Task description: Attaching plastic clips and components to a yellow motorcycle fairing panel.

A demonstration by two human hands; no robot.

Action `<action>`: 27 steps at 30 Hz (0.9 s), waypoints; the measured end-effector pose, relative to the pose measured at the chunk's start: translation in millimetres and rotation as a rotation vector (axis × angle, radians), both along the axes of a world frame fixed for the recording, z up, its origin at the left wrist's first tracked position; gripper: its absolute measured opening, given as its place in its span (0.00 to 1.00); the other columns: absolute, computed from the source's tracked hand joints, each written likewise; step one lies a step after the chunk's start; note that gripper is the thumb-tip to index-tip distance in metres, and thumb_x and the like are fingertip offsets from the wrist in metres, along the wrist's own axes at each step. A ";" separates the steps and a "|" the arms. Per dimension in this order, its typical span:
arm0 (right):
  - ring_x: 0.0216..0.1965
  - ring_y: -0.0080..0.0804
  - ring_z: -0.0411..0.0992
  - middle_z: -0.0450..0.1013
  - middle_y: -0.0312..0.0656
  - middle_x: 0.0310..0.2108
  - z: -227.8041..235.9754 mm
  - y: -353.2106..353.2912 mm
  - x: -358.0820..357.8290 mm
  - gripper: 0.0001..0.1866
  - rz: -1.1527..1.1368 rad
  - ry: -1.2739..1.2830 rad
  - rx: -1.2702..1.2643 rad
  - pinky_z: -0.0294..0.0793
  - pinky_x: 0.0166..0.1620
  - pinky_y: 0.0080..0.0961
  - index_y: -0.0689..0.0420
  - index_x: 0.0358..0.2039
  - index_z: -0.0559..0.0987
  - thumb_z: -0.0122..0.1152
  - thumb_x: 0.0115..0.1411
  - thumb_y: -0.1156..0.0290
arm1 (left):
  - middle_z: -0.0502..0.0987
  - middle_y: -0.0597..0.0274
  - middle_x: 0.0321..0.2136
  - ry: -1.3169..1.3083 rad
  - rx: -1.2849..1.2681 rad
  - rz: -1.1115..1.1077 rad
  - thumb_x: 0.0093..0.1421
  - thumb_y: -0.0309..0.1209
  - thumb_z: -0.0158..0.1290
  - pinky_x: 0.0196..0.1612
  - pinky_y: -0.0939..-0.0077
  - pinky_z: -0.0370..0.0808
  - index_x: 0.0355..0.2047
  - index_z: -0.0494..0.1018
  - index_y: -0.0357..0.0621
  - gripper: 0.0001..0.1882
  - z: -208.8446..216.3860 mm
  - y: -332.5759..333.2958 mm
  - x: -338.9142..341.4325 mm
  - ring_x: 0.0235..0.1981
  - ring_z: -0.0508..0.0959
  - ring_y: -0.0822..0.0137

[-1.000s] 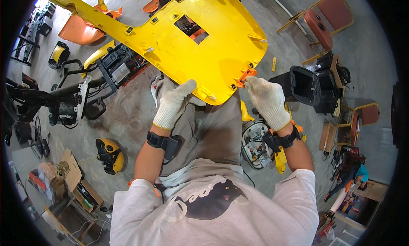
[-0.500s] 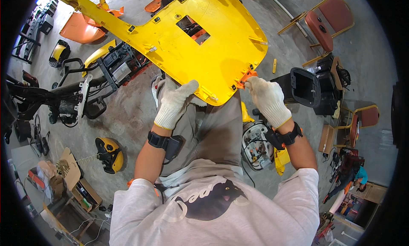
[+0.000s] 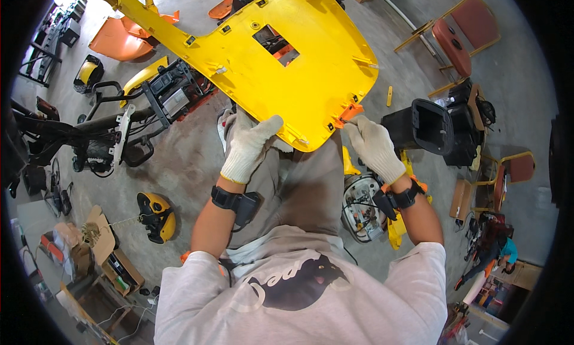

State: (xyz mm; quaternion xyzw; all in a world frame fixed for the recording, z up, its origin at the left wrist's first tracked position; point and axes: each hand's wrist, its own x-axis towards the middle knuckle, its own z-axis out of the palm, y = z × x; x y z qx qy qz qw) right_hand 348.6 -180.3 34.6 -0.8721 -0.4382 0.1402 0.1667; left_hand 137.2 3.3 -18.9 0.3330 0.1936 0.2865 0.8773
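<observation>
A large yellow plastic panel (image 3: 299, 64) lies tilted over my legs, its inner side with clips and a square cut-out facing up. My gloved left hand (image 3: 248, 143) is closed around its near left edge, thumb on top and the other fingers underneath. At the panel's near right edge sits a small orange plastic bracket (image 3: 351, 112). My gloved right hand (image 3: 373, 143) pinches at the near end of this bracket, fingers bent together. The fingertips partly hide the contact.
A black bin (image 3: 427, 127) stands to the right, with a red padded chair (image 3: 457, 46) beyond it. To the left lies a dark machine frame (image 3: 89, 130). A yellow-black helmet-like part (image 3: 156, 218) and an opened grey housing (image 3: 362, 209) lie nearby. Another person (image 3: 508, 252) is far right.
My right hand has slid slightly nearer to me along the orange bracket, baring more of it. My left hand keeps its hold, and the whole view has shifted a little.
</observation>
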 end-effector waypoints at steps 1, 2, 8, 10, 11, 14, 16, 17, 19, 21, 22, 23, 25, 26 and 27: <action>0.36 0.59 0.81 0.80 0.57 0.29 0.1 -1.0 -2.8 0.20 0.014 -0.052 0.028 0.80 0.41 0.52 0.59 0.37 0.83 0.54 0.73 0.55 | 0.79 0.43 0.56 -0.004 -0.012 0.005 0.66 0.24 0.62 0.31 0.61 0.91 0.70 0.58 0.37 0.36 0.2 -0.5 -0.6 0.45 0.87 0.48; 0.37 0.58 0.81 0.80 0.57 0.29 0.6 -1.0 -3.4 0.20 0.026 -0.096 0.048 0.80 0.41 0.52 0.59 0.36 0.83 0.54 0.73 0.55 | 0.79 0.44 0.56 -0.010 -0.025 0.008 0.66 0.24 0.62 0.31 0.61 0.91 0.70 0.59 0.37 0.36 0.5 0.0 -1.0 0.44 0.87 0.48; 0.26 0.56 0.80 0.80 0.53 0.26 -1.0 -1.1 5.3 0.23 0.158 -0.272 0.023 0.80 0.32 0.47 0.60 0.29 0.80 0.53 0.74 0.55 | 0.80 0.44 0.55 0.022 -0.008 0.011 0.66 0.24 0.62 0.30 0.62 0.91 0.69 0.59 0.37 0.35 0.1 -0.9 -0.2 0.43 0.88 0.48; 0.26 0.56 0.80 0.80 0.54 0.26 -4.7 -0.9 5.2 0.25 0.138 -0.255 0.020 0.80 0.32 0.47 0.60 0.28 0.80 0.51 0.75 0.53 | 0.80 0.43 0.55 0.023 -0.010 0.004 0.66 0.24 0.62 0.30 0.62 0.91 0.69 0.59 0.37 0.35 0.7 -1.3 0.0 0.43 0.88 0.48; 0.26 0.56 0.80 0.79 0.55 0.26 -7.0 -0.4 3.6 0.25 0.115 -0.234 0.012 0.80 0.32 0.47 0.59 0.28 0.81 0.51 0.75 0.53 | 0.80 0.43 0.55 0.018 -0.008 0.003 0.66 0.24 0.63 0.30 0.62 0.91 0.69 0.59 0.37 0.35 1.2 -1.1 0.0 0.43 0.88 0.48; 0.28 0.56 0.80 0.79 0.56 0.26 -14.1 2.3 -3.8 0.27 0.007 -0.182 0.022 0.78 0.35 0.47 0.59 0.30 0.82 0.49 0.75 0.50 | 0.80 0.44 0.55 0.032 -0.011 0.015 0.65 0.25 0.64 0.30 0.63 0.91 0.69 0.60 0.37 0.36 3.0 -0.7 0.3 0.43 0.88 0.49; 0.30 0.57 0.80 0.79 0.56 0.26 -17.1 3.2 -7.4 0.28 -0.106 -0.057 0.041 0.77 0.37 0.48 0.59 0.31 0.83 0.48 0.74 0.48 | 0.80 0.44 0.55 -0.016 -0.017 0.014 0.64 0.25 0.64 0.30 0.63 0.91 0.69 0.60 0.37 0.36 3.2 -0.6 0.6 0.43 0.88 0.49; 0.31 0.57 0.80 0.79 0.56 0.26 -18.5 3.3 -8.5 0.28 -0.176 0.053 0.051 0.77 0.38 0.48 0.59 0.32 0.84 0.48 0.74 0.48 | 0.80 0.44 0.54 -0.016 -0.022 0.015 0.64 0.25 0.65 0.30 0.62 0.91 0.69 0.60 0.37 0.37 2.8 -0.8 0.6 0.43 0.88 0.49; 0.31 0.57 0.80 0.79 0.55 0.26 -20.9 2.2 -9.6 0.30 -0.283 0.226 0.053 0.75 0.38 0.48 0.59 0.31 0.84 0.47 0.74 0.47 | 0.81 0.45 0.54 -0.012 -0.017 0.004 0.64 0.25 0.64 0.29 0.63 0.90 0.68 0.62 0.36 0.35 0.6 -0.8 0.4 0.43 0.88 0.50; 0.30 0.57 0.79 0.79 0.54 0.25 -23.0 0.7 -8.6 0.31 -0.331 0.382 0.086 0.75 0.37 0.48 0.60 0.30 0.83 0.46 0.73 0.45 | 0.81 0.46 0.54 -0.005 0.009 0.022 0.65 0.24 0.63 0.29 0.63 0.90 0.67 0.63 0.36 0.33 -3.7 -2.2 1.3 0.42 0.88 0.51; 0.28 0.54 0.79 0.78 0.53 0.24 -24.0 -0.6 -9.3 0.31 -0.299 0.276 0.071 0.75 0.37 0.47 0.60 0.28 0.83 0.47 0.73 0.45 | 0.81 0.47 0.54 -0.003 0.039 0.048 0.65 0.24 0.63 0.29 0.64 0.90 0.66 0.64 0.35 0.32 -5.7 -3.9 1.6 0.42 0.88 0.52; 0.26 0.51 0.79 0.78 0.52 0.22 -24.5 -0.1 -9.5 0.31 -0.226 0.203 0.117 0.75 0.36 0.46 0.60 0.27 0.82 0.48 0.72 0.46 | 0.81 0.47 0.54 -0.017 0.101 0.068 0.65 0.23 0.62 0.28 0.64 0.89 0.66 0.65 0.35 0.30 -6.9 -1.6 1.1 0.41 0.88 0.52; 0.22 0.42 0.78 0.75 0.47 0.17 -25.4 6.0 -9.5 0.30 -0.195 0.190 0.171 0.74 0.33 0.42 0.60 0.25 0.81 0.50 0.72 0.47 | 0.82 0.51 0.54 0.069 0.055 -0.038 0.66 0.22 0.60 0.28 0.65 0.89 0.65 0.67 0.36 0.28 -7.0 1.9 -5.6 0.41 0.88 0.55; 0.19 0.36 0.77 0.73 0.43 0.14 -24.5 6.7 -10.9 0.29 -0.247 0.250 0.155 0.74 0.31 0.40 0.60 0.24 0.81 0.51 0.72 0.48 | 0.81 0.51 0.54 0.125 0.019 -0.034 0.65 0.21 0.60 0.27 0.65 0.88 0.66 0.66 0.37 0.29 -7.0 2.5 -5.3 0.41 0.88 0.54; 0.17 0.32 0.75 0.72 0.41 0.14 -24.3 7.7 -12.3 0.29 -0.310 0.361 0.169 0.73 0.27 0.37 0.60 0.23 0.80 0.51 0.72 0.49 | 0.83 0.44 0.52 0.096 0.029 -0.017 0.67 0.22 0.60 0.32 0.64 0.88 0.61 0.64 0.23 0.26 -7.4 2.0 -7.0 0.32 0.89 0.49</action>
